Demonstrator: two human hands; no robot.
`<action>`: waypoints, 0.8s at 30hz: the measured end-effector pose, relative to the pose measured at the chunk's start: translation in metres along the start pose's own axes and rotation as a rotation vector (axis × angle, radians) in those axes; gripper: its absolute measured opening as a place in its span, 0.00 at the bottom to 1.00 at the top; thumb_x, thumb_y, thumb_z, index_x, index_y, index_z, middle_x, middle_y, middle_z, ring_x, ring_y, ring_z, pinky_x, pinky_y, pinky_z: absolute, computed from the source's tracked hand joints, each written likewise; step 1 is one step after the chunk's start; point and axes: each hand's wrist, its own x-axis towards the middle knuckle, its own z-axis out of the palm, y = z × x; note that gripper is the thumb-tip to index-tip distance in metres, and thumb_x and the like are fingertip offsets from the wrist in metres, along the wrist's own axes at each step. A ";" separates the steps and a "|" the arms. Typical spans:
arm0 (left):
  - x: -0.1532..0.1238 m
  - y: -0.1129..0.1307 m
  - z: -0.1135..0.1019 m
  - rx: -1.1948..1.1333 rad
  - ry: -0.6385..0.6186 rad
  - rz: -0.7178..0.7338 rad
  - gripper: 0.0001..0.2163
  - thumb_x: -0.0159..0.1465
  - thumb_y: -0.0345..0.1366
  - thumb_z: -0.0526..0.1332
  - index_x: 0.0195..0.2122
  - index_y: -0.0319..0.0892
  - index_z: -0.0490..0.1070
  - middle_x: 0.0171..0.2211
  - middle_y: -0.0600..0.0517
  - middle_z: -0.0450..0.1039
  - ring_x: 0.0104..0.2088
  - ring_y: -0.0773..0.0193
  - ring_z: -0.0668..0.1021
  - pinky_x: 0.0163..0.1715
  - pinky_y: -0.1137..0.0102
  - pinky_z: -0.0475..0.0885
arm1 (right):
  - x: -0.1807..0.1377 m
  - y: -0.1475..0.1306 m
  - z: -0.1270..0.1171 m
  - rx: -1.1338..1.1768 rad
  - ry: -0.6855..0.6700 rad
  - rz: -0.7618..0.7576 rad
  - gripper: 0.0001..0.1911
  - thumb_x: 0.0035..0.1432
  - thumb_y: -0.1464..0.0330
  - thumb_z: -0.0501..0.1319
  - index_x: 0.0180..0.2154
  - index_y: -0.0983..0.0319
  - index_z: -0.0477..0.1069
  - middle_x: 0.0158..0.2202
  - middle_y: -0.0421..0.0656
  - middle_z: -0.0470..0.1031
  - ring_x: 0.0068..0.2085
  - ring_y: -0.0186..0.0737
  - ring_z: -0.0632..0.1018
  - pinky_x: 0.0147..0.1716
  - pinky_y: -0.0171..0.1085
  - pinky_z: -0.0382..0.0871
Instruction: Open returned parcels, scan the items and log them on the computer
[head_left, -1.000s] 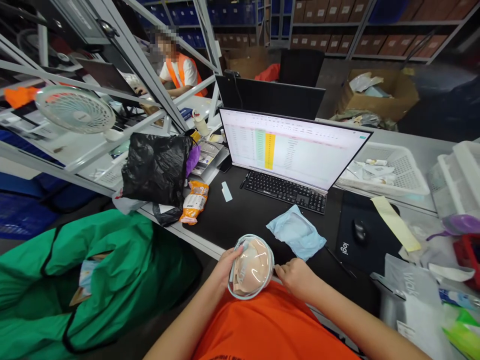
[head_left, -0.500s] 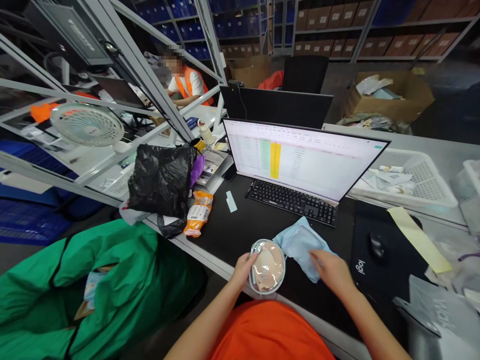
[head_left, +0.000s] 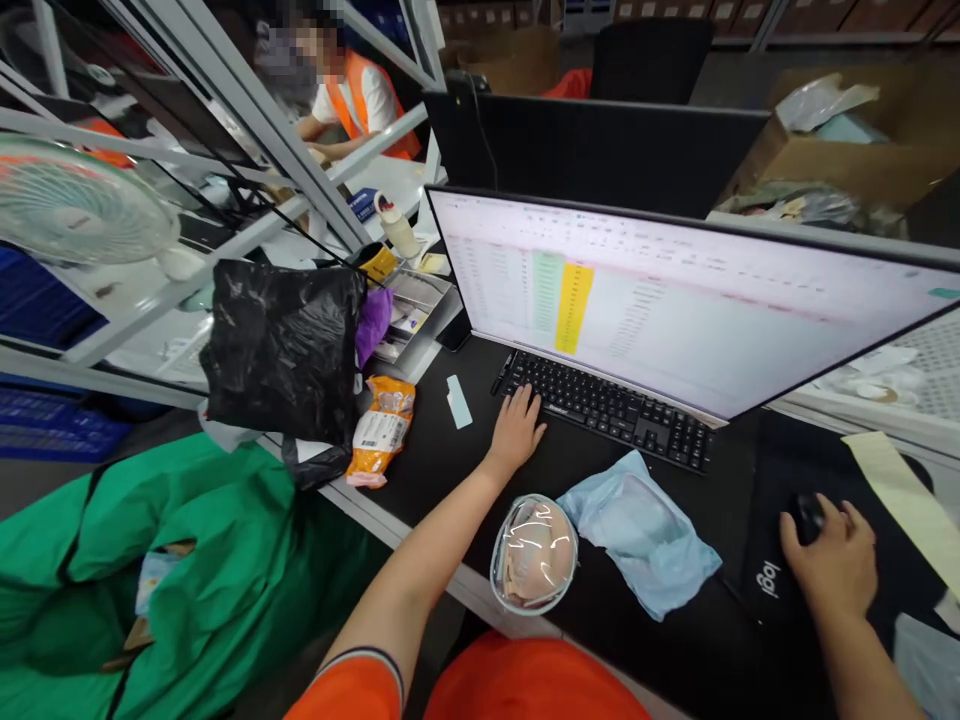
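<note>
My left hand [head_left: 517,430] lies at the left end of the black keyboard [head_left: 600,402], fingers stretched over the keys and holding nothing. On the right, my right hand [head_left: 836,550] is wrapped round a black computer mouse [head_left: 808,517] on a dark mouse pad [head_left: 780,470]. A round clear-topped pouch [head_left: 535,553] with beige contents sits near the desk's front edge, just beside my left forearm. Touching it on the right is a crumpled light-blue plastic bag [head_left: 645,530]. Behind the keyboard stands a monitor [head_left: 660,295] with a spreadsheet in green and yellow columns.
Left on the desk are an orange packet [head_left: 381,430], a pale-blue card [head_left: 459,402] and a black plastic bag [head_left: 285,350]. A green sack [head_left: 247,540] stands beside the desk. Yellow paper [head_left: 911,500] lies on the right. A co-worker in an orange vest [head_left: 360,95] sits beyond the frame.
My left hand has let go of the round pouch and moved up to the keyboard. My right hand has left the blue bag for the mouse. The view has moved closer to the monitor.
</note>
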 end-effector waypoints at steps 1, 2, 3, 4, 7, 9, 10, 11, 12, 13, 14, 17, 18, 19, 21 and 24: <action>0.007 -0.001 0.007 0.023 -0.019 0.013 0.26 0.70 0.41 0.55 0.67 0.35 0.59 0.71 0.36 0.51 0.71 0.46 0.57 0.69 0.50 0.53 | -0.001 0.002 0.001 -0.009 0.006 0.020 0.35 0.57 0.50 0.60 0.61 0.61 0.67 0.65 0.55 0.62 0.62 0.61 0.69 0.52 0.53 0.70; 0.012 -0.002 0.014 0.039 -0.035 0.017 0.27 0.70 0.42 0.55 0.68 0.35 0.57 0.72 0.36 0.49 0.72 0.46 0.55 0.69 0.48 0.52 | -0.003 0.005 0.002 -0.017 0.008 0.030 0.35 0.56 0.50 0.61 0.61 0.60 0.68 0.65 0.54 0.62 0.61 0.61 0.70 0.51 0.53 0.71; 0.015 -0.003 0.019 0.049 -0.048 0.015 0.28 0.70 0.42 0.55 0.69 0.35 0.57 0.72 0.36 0.48 0.72 0.45 0.54 0.69 0.47 0.50 | -0.005 0.008 0.002 -0.022 0.011 0.032 0.35 0.55 0.51 0.62 0.60 0.60 0.68 0.65 0.54 0.63 0.60 0.61 0.70 0.49 0.53 0.72; 0.017 -0.005 0.023 0.055 -0.058 0.009 0.28 0.71 0.43 0.55 0.69 0.35 0.56 0.72 0.36 0.47 0.72 0.45 0.53 0.69 0.47 0.50 | -0.007 0.011 0.003 -0.024 0.018 0.027 0.34 0.55 0.51 0.62 0.59 0.60 0.69 0.65 0.54 0.63 0.60 0.62 0.71 0.49 0.53 0.72; 0.018 -0.009 0.030 0.053 -0.077 -0.005 0.28 0.71 0.44 0.54 0.69 0.36 0.57 0.72 0.35 0.49 0.72 0.45 0.54 0.69 0.47 0.49 | -0.013 0.019 0.007 -0.023 0.056 0.009 0.30 0.56 0.53 0.61 0.56 0.61 0.73 0.62 0.53 0.67 0.59 0.61 0.72 0.51 0.52 0.71; 0.016 -0.010 0.033 0.050 -0.075 -0.006 0.28 0.71 0.45 0.53 0.69 0.35 0.57 0.71 0.35 0.50 0.72 0.46 0.55 0.69 0.47 0.49 | -0.016 0.022 0.009 -0.026 0.072 -0.006 0.27 0.56 0.55 0.61 0.54 0.61 0.74 0.60 0.52 0.70 0.58 0.60 0.73 0.52 0.51 0.71; 0.016 -0.010 0.033 0.050 -0.071 -0.006 0.28 0.71 0.44 0.53 0.69 0.35 0.57 0.71 0.35 0.51 0.71 0.46 0.55 0.69 0.48 0.48 | -0.016 0.023 0.010 -0.030 0.072 -0.016 0.27 0.55 0.55 0.62 0.53 0.61 0.74 0.59 0.52 0.71 0.57 0.60 0.74 0.52 0.51 0.71; 0.015 -0.010 0.034 0.051 -0.067 -0.005 0.28 0.71 0.44 0.52 0.68 0.35 0.57 0.71 0.35 0.52 0.71 0.46 0.56 0.69 0.48 0.48 | -0.016 0.024 0.011 -0.036 0.071 -0.023 0.27 0.55 0.56 0.62 0.53 0.61 0.74 0.58 0.53 0.71 0.56 0.60 0.74 0.51 0.51 0.71; 0.014 -0.009 0.034 0.053 -0.063 -0.005 0.27 0.72 0.44 0.52 0.68 0.35 0.57 0.71 0.35 0.53 0.71 0.46 0.56 0.69 0.48 0.48 | -0.016 0.025 0.013 -0.041 0.069 -0.029 0.27 0.54 0.56 0.63 0.53 0.61 0.74 0.58 0.53 0.71 0.56 0.60 0.75 0.51 0.52 0.71; 0.014 -0.009 0.035 0.054 -0.060 -0.004 0.27 0.72 0.44 0.51 0.68 0.35 0.57 0.71 0.35 0.53 0.71 0.46 0.57 0.69 0.48 0.49 | -0.016 0.026 0.014 -0.043 0.068 -0.035 0.27 0.54 0.57 0.63 0.53 0.61 0.74 0.58 0.53 0.71 0.56 0.61 0.74 0.51 0.52 0.71; 0.013 -0.008 0.035 0.056 -0.058 -0.004 0.27 0.72 0.44 0.51 0.68 0.35 0.57 0.71 0.36 0.53 0.71 0.46 0.57 0.69 0.48 0.49 | -0.016 0.028 0.015 -0.044 0.067 -0.042 0.27 0.53 0.57 0.63 0.54 0.61 0.73 0.59 0.53 0.70 0.56 0.61 0.74 0.51 0.53 0.71; 0.013 -0.007 0.035 0.060 -0.052 -0.005 0.27 0.72 0.44 0.51 0.68 0.35 0.58 0.70 0.36 0.54 0.70 0.46 0.58 0.69 0.48 0.50 | -0.015 0.034 0.019 -0.041 0.063 -0.064 0.28 0.53 0.58 0.63 0.55 0.60 0.72 0.60 0.53 0.69 0.57 0.61 0.73 0.52 0.53 0.69; 0.013 -0.007 0.035 0.062 -0.050 -0.007 0.27 0.72 0.44 0.51 0.68 0.35 0.58 0.70 0.36 0.54 0.70 0.46 0.58 0.69 0.48 0.50 | -0.015 0.036 0.021 -0.041 0.059 -0.071 0.28 0.53 0.58 0.63 0.55 0.60 0.72 0.60 0.53 0.68 0.58 0.61 0.72 0.52 0.54 0.69; 0.014 -0.007 0.035 0.063 -0.049 -0.008 0.27 0.72 0.44 0.51 0.68 0.35 0.58 0.70 0.36 0.54 0.70 0.47 0.58 0.69 0.48 0.50 | -0.015 0.038 0.022 -0.044 0.057 -0.075 0.28 0.53 0.59 0.63 0.55 0.60 0.72 0.61 0.53 0.68 0.58 0.62 0.72 0.52 0.54 0.69; 0.014 -0.007 0.036 0.065 -0.051 -0.011 0.27 0.71 0.44 0.51 0.68 0.36 0.58 0.70 0.36 0.54 0.70 0.47 0.58 0.69 0.48 0.50 | -0.015 0.040 0.023 -0.048 0.055 -0.078 0.28 0.52 0.59 0.63 0.54 0.60 0.72 0.61 0.53 0.67 0.58 0.62 0.72 0.51 0.54 0.69; 0.014 -0.007 0.037 0.060 -0.055 -0.013 0.27 0.72 0.44 0.50 0.68 0.36 0.58 0.70 0.36 0.54 0.70 0.47 0.58 0.69 0.47 0.50 | -0.014 0.037 0.021 -0.044 0.069 -0.080 0.28 0.52 0.58 0.63 0.54 0.61 0.73 0.61 0.54 0.68 0.58 0.62 0.73 0.51 0.53 0.69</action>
